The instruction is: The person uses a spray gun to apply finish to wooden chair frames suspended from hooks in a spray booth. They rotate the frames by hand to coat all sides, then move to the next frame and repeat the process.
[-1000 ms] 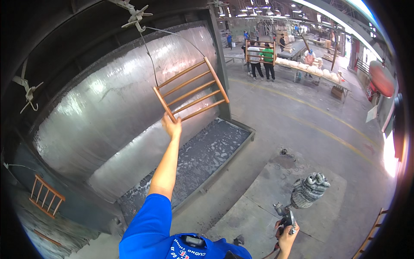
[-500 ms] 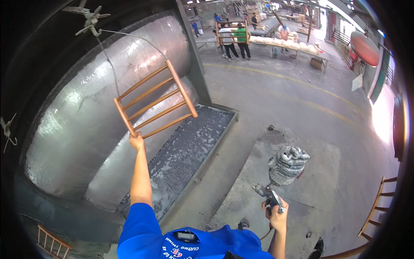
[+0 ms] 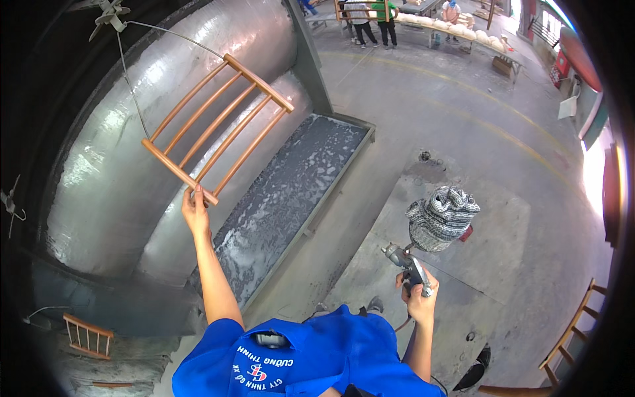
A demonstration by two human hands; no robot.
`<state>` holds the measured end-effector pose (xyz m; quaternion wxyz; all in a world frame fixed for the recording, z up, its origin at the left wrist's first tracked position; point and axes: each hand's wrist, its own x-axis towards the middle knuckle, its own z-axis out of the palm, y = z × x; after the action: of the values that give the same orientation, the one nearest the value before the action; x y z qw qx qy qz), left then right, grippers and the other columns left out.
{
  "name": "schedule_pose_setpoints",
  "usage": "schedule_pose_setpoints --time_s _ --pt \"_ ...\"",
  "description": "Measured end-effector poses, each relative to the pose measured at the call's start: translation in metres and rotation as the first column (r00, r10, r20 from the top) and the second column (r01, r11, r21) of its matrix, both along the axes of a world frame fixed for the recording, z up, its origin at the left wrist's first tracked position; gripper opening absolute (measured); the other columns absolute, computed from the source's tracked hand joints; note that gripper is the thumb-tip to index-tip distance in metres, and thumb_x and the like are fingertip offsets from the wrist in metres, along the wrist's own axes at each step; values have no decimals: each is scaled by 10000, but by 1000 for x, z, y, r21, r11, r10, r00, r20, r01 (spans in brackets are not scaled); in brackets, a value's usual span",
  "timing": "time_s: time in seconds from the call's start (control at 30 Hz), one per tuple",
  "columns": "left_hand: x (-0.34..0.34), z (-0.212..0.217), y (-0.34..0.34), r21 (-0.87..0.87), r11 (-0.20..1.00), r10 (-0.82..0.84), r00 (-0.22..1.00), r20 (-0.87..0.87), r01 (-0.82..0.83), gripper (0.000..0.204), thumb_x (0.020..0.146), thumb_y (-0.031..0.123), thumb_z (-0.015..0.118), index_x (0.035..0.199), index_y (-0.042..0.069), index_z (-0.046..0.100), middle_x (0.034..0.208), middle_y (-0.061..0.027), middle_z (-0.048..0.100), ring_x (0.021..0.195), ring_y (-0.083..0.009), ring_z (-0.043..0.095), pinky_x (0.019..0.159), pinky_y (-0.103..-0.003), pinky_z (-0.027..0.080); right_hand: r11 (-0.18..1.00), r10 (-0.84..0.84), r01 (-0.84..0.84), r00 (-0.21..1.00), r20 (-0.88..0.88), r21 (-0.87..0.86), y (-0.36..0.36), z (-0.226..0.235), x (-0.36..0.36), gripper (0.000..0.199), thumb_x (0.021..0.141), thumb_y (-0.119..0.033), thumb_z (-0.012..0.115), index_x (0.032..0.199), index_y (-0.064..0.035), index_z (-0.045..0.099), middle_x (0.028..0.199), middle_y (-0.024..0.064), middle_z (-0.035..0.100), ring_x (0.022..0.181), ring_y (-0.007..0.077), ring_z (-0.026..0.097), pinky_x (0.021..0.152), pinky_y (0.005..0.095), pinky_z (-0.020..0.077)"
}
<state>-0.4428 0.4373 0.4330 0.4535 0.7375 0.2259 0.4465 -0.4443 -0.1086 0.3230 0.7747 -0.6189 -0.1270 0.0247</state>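
In my left hand (image 3: 195, 212) is the end of a rail of a brown wooden chair back (image 3: 170, 164), my fingers closed round it. Several thin slats join its two thicker rails, and it hangs tilted from wires under a metal hook (image 3: 109, 14). A metal spray gun (image 3: 411, 266) sits in my right hand (image 3: 421, 301), its nozzle pointing up and left, away from the chair back. Just beyond the gun is a bulky shape wrapped in black-and-white knitted cloth (image 3: 442, 220); whether it is joined to the gun I cannot tell.
Behind the chair back curves a shiny metal booth wall (image 3: 99, 192), with a trough of dark, foamy liquid (image 3: 291, 192) below. More slatted wooden pieces (image 3: 88, 336) show at lower left and right (image 3: 574, 324). People (image 3: 367, 26) stand near a long table (image 3: 456, 33) far off.
My left hand has moved slightly up and left, and the chair back has turned, its upper rail swinging up and left. The view has tipped downward. Both grips are unchanged.
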Motion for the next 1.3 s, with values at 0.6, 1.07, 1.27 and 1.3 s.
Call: schedule_pose_setpoints --time_s 0.6,1.07,1.27,1.3 --pt "14 4 -35 58 998 26 997 -70 -22 343 1055 326 651 1042 -17 656 789 2 610 751 -79 509 697 -261 403 944 303 -291 951 -57 156 -16 4 9 979 905 -776 579 1357 92 599 718 53 646 474 50 444 472 235 353" --pt "-21 12 -14 62 998 -7 996 -83 12 390 1053 396 627 942 23 659 719 23 528 707 -77 433 659 -267 344 944 264 -271 962 66 185 15 57 9 1072 893 -815 533 1386 136 529 704 82 628 451 40 418 450 212 339" --pt "-34 16 -6 91 996 12 997 -79 -5 373 1061 338 636 1017 -31 670 714 24 522 671 -67 415 606 -265 337 983 143 -158 977 160 88 29 105 21 1052 906 -814 511 1384 123 541 707 75 626 449 28 408 435 213 314" --pt "-38 16 -5 77 997 5 998 -70 0 371 1060 336 638 1037 -33 670 719 21 536 673 -65 425 607 -264 345 994 86 -98 981 177 57 34 113 22 1037 913 -810 501 1399 105 540 714 66 625 448 21 395 428 217 301"
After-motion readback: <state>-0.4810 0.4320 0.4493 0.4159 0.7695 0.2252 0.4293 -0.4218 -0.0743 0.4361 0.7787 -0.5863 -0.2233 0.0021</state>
